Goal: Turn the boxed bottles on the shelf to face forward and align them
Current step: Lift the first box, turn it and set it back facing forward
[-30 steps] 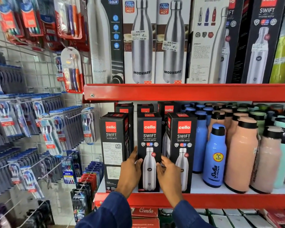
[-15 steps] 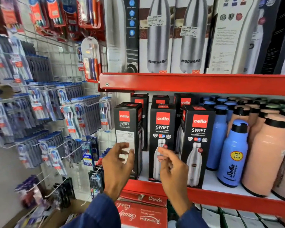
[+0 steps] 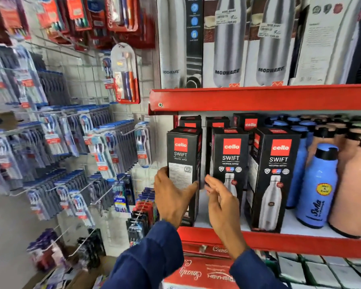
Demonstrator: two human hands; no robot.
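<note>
Three black "cello SWIFT" boxes stand in the front row of the red-edged shelf (image 3: 300,243). The left box (image 3: 182,147) shows a side panel with a white text label. The middle box (image 3: 230,155) and the right box (image 3: 277,163) show the bottle picture to the front. My left hand (image 3: 172,197) grips the left box, fingers round its left edge and thumb across its front. My right hand (image 3: 221,205) is held up at the gap between the left and middle boxes, fingers apart, holding nothing. More cello boxes (image 3: 249,124) stand behind.
Blue bottles (image 3: 319,188) and peach bottles (image 3: 354,195) crowd the shelf to the right. The upper red shelf (image 3: 258,97) carries tall Modware boxes (image 3: 227,49). Toothbrush packs hang on a wire grid (image 3: 71,153) to the left. Red boxes (image 3: 196,272) lie below.
Both hands left the middle box and moved left. My left hand has closed on the leftmost box. The view has shifted left and closer.
</note>
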